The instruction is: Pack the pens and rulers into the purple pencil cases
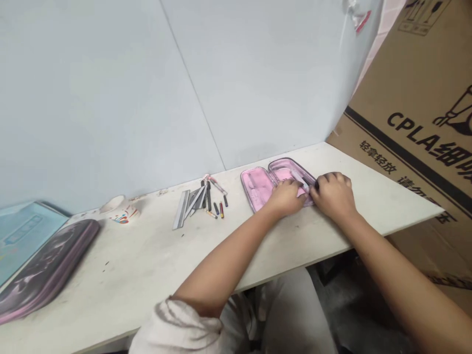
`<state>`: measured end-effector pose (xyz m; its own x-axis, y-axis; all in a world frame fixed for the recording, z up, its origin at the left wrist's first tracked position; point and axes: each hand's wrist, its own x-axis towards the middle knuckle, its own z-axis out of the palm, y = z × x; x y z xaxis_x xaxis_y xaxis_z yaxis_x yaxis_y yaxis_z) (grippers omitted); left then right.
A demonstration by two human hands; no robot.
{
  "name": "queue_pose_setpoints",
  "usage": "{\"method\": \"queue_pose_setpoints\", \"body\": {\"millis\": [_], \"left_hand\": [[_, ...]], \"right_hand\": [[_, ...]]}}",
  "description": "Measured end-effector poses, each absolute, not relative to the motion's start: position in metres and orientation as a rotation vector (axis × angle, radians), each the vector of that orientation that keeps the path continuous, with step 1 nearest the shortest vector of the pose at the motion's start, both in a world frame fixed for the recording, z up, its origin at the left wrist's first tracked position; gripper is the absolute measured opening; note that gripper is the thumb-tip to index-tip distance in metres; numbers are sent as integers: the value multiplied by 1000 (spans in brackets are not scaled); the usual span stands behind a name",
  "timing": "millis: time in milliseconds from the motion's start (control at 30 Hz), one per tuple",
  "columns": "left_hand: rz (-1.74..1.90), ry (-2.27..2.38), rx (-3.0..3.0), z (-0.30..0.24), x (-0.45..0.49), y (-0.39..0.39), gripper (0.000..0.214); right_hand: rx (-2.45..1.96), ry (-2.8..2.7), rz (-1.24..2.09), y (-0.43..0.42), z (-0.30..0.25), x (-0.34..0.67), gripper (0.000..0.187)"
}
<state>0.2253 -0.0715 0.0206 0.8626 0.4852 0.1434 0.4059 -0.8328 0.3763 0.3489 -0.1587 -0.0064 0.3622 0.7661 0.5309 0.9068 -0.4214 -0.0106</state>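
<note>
A pink pencil case (257,189) with a dark zip edge lies unfolded on the white table (147,265). My left hand (286,197) reaches over its middle, fingers bent down inside the right half; what they hold, if anything, is hidden. My right hand (335,195) is closed around the right rim of the case, thumb towards the inside. A slim dark item, perhaps a pen (306,181), and something pale lie between the hands. Left of the case, a grey metallic ruler (181,210) lies beside a pile of pens (208,195) and several short crayon-like sticks (221,210).
A paper cup (121,210) with coloured marks lies near the wall. Further left are a dark, pink-edged zipped case (51,265) and a light blue folder or book (27,233). A large cardboard box (416,98) leans at the table's right end. A grey wall (110,88) runs behind.
</note>
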Motion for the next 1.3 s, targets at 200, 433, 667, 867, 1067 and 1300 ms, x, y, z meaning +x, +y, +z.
{"method": "queue_pose_setpoints", "body": {"millis": [200, 433, 667, 867, 1067, 1300], "left_hand": [[540, 714, 2761, 27, 191, -50, 36], [583, 1136, 2744, 21, 89, 22, 43], [344, 1370, 2569, -5, 0, 47, 51], [426, 1384, 2570, -14, -27, 29, 51], [638, 1349, 2617, -14, -31, 8, 46], [855, 1243, 2554, 0, -21, -8, 37]], "right_hand": [[-2241, -1548, -656, -158, 0, 339, 34], [-2116, -1726, -581, -139, 11, 298, 33], [-2020, -1954, -505, -102, 21, 233, 33], [-2000, -2130, -430, -49, 20, 167, 31], [-2214, -1980, -357, -3, 11, 136, 32], [-2353, -1878, -229, 5, 9, 155, 32]]}}
